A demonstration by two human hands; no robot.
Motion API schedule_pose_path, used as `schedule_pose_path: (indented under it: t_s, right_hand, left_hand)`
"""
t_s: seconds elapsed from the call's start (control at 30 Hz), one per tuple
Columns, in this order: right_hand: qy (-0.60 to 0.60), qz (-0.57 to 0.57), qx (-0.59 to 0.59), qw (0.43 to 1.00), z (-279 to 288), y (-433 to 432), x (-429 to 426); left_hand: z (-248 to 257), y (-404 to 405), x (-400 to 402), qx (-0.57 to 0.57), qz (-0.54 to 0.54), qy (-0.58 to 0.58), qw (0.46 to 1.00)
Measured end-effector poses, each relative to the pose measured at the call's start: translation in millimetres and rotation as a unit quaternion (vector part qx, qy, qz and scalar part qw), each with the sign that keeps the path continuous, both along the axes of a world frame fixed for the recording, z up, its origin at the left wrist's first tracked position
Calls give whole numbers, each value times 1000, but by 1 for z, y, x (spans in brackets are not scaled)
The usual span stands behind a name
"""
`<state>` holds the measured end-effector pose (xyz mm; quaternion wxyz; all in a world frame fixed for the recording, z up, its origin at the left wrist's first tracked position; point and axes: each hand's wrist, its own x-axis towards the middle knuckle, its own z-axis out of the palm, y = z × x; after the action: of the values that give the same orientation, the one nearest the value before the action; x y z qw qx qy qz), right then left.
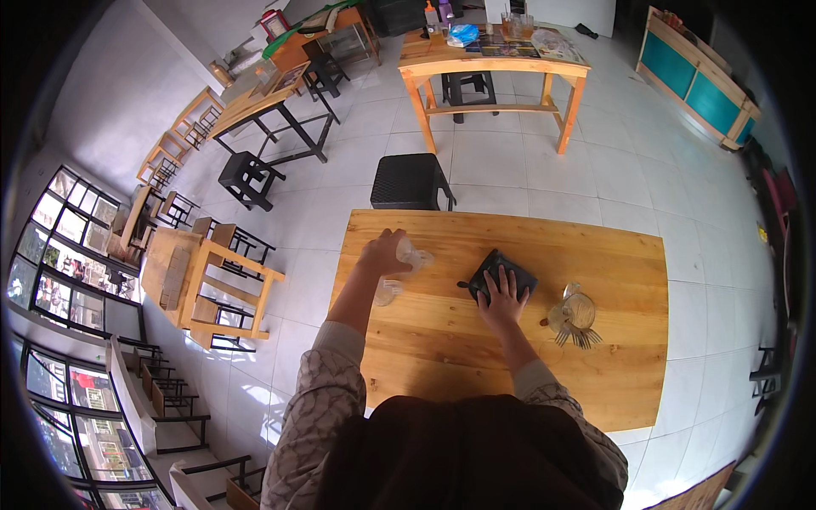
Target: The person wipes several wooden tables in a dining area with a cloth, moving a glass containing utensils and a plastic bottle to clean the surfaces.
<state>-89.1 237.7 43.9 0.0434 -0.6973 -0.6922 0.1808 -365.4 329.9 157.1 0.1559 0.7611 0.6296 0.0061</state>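
My left hand [386, 250] grips a clear glass mug [414, 255] at the back left of the wooden table [446, 344]. Just below it, nearer my sleeve, is another clear glass vessel [384, 292]. My right hand [503, 298] lies with spread fingers on a black item [507, 271], perhaps a folded cloth or a pouch, at the table's middle. To the right of that hand is a glass jar or mug [579, 309], with several forks [579, 338] fanned out on its near side. Whether the forks stand in it or lie beside it, I cannot tell.
A black plastic stool [411, 182] stands against the table's far edge. Farther back, a second wooden table [497, 64] carries bottles, glasses and a blue plastic bag [463, 35]. More tables and stools line the left side, and a teal-panelled counter [692, 76] is at the far right.
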Motion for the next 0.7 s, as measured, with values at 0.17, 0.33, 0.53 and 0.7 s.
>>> schedule_pose_path:
  t_s: [0.17, 0.33, 0.53, 0.7]
  right_hand:
    - [-14, -13, -2, 1000, -5, 15, -21]
    - [-3, 95, 35, 995, -17, 15, -53]
    - [63, 306, 102, 945, -24, -19, -68]
    - [247, 291, 175, 907, -48, -24, -66]
  left_hand:
    - [34, -4, 41, 85, -23, -28, 996]
    - [56, -10, 106, 140, -69, -88, 984]
    - [27, -26, 165, 60, -128, -69, 988]
    - [0, -42, 196, 28, -188, -78, 979]
